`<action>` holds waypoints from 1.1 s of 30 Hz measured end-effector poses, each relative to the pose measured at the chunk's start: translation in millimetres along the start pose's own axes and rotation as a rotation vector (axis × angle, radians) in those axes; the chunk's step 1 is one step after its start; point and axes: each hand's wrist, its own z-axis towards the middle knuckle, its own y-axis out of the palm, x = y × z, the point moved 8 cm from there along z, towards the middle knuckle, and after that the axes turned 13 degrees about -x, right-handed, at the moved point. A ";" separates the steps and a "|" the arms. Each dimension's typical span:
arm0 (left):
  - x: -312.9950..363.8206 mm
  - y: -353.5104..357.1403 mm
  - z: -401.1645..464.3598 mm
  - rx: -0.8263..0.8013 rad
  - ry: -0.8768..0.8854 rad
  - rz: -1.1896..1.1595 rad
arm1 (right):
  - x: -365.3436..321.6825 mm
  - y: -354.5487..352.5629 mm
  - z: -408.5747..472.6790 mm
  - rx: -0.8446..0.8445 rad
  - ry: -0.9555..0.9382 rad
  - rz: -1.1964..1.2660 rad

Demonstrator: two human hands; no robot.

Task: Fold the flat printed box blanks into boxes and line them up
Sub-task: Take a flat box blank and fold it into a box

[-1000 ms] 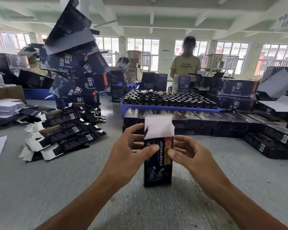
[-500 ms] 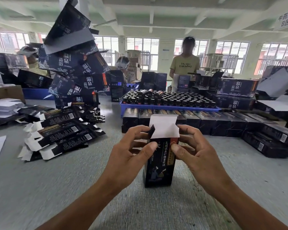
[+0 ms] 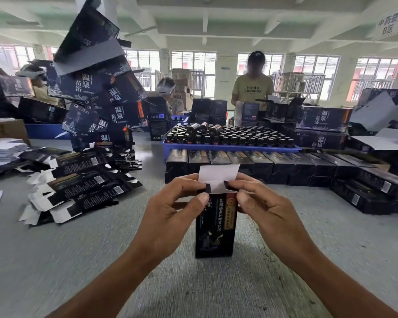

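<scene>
A dark printed box (image 3: 215, 228) stands upright on the grey table (image 3: 55, 260) in front of me, its white top flap (image 3: 218, 174) sticking straight up. My left hand (image 3: 170, 210) pinches the box's top left corner, thumb on the front face. My right hand (image 3: 260, 207) grips the top right corner the same way. A fan of flat box blanks (image 3: 78, 187) lies to the left. A row of folded boxes (image 3: 257, 165) lies on its side behind the upright box.
A blue tray of dark bottles (image 3: 230, 137) sits behind the row. A tall leaning pile of large dark cartons (image 3: 94, 88) rises at left; more cartons (image 3: 322, 125) stand at right. A person in a yellow shirt (image 3: 253, 88) stands across the table.
Both hands have closed in on the box's top corners, and the box has turned to face me squarely. The white flap has been lifted upright.
</scene>
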 end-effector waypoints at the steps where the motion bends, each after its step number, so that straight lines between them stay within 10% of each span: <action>1: 0.8 -0.6 0.1 0.002 0.009 0.006 | -0.5 -1.2 0.0 0.015 -0.012 0.022; 33: 10.6 0.2 -3.9 0.059 0.103 0.206 | -6.3 -9.0 -2.6 0.104 -0.059 -0.106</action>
